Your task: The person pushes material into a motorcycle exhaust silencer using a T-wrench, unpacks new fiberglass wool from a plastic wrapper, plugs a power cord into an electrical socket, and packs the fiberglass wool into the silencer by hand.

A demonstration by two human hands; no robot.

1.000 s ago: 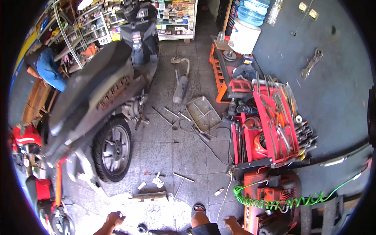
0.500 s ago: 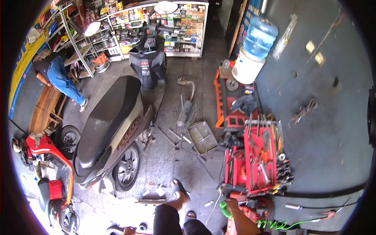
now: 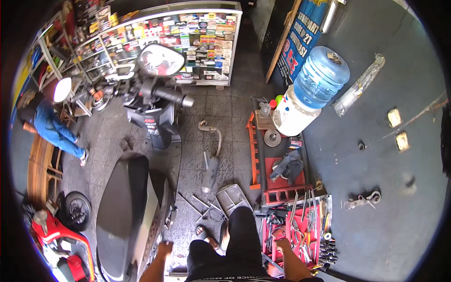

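In the head view, your left hand [image 3: 164,249] was in the lower part of the frame, left of centre, beside the rear of the dark scooter [image 3: 123,211]; its fingers looked loosely curled, and you could not tell whether they pinched anything or touched the bodywork. Your right hand [image 3: 283,245] was lower right of centre, over the left part of the red toolbox [image 3: 290,225], its fingers bent too; whether it touched the box or held something could not be told. The scooter filled the left-centre of the frame, its seat toward you and its handlebar [image 3: 167,94] above. The toolbox, full of hand tools, was at lower right. Between them were your legs [image 3: 243,230], with a grey metal pan [image 3: 231,193] just above your knee on the floor and an exhaust pipe [image 3: 212,174] higher up. Right of centre, a desk [image 3: 261,160] carried a metal disc [image 3: 272,138] and a dark cloth [image 3: 287,167]. At far left, another person [image 3: 51,124] leaned over.
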